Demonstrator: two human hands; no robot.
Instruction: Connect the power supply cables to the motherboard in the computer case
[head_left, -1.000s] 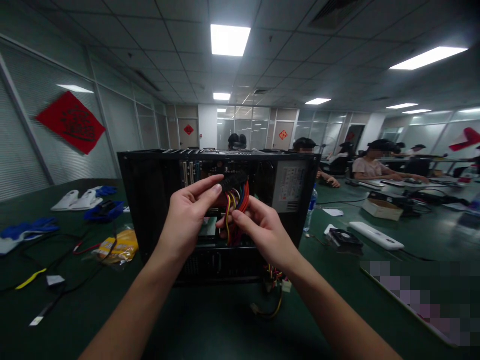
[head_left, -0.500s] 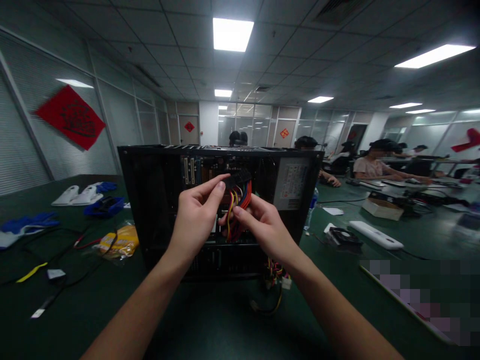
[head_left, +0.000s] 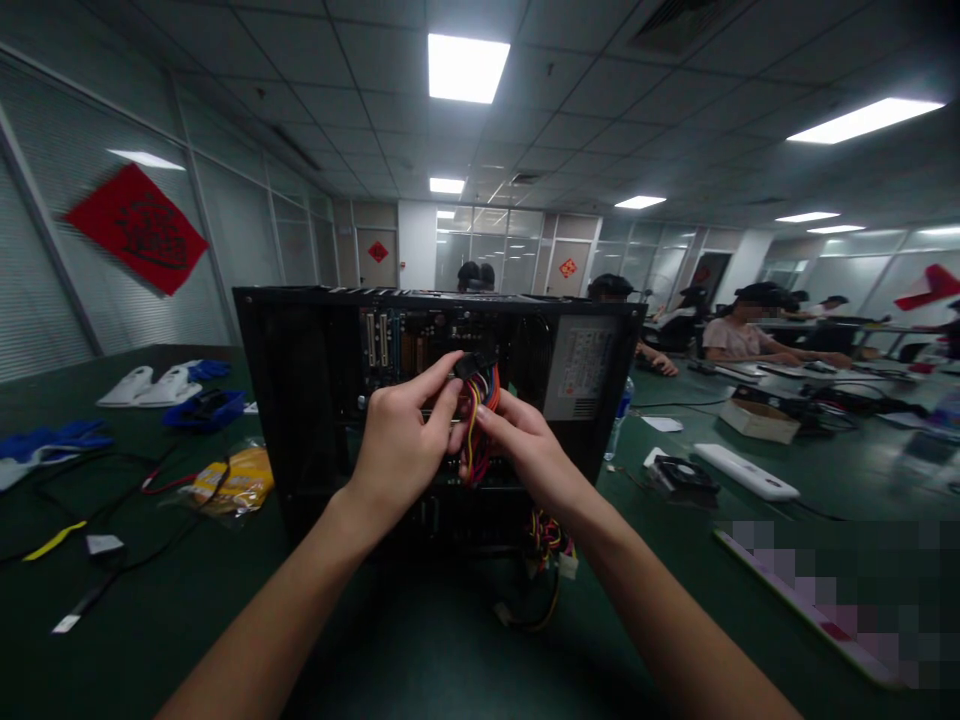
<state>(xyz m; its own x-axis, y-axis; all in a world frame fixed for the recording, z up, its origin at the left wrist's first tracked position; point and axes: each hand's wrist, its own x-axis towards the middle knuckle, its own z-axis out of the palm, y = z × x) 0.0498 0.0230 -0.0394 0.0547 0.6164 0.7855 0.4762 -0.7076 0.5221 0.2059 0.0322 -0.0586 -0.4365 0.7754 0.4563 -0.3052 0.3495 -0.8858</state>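
An open black computer case (head_left: 300, 470) stands on the green table in front of me. At its opening I hold a power cable (head_left: 475, 440) of yellow, black, red and orange wires. My left hand (head_left: 409, 425) is closed, its thumb and fingers pinching the black connector (head_left: 476, 362) at the cable's upper end. Just below the connector, my right hand (head_left: 529, 430) has its fingers closed around the wires. Behind them, part of the motherboard (head_left: 412, 345) shows, and the power supply (head_left: 583, 368) sits at the upper right. More loose wires (head_left: 550, 535) hang out at the lower right.
To the left lie white-and-blue gloves (head_left: 56, 440), a blue tray (head_left: 202, 410), a yellow bag (head_left: 232, 482) and black cables. On the right are a water bottle (head_left: 619, 420), a fan (head_left: 681, 475), a white bar-shaped object (head_left: 746, 472) and a carton (head_left: 761, 415). Other people sit farther back.
The connector has tilted and shifted slightly right and down, with both hands still on the cable. My view has moved a little.
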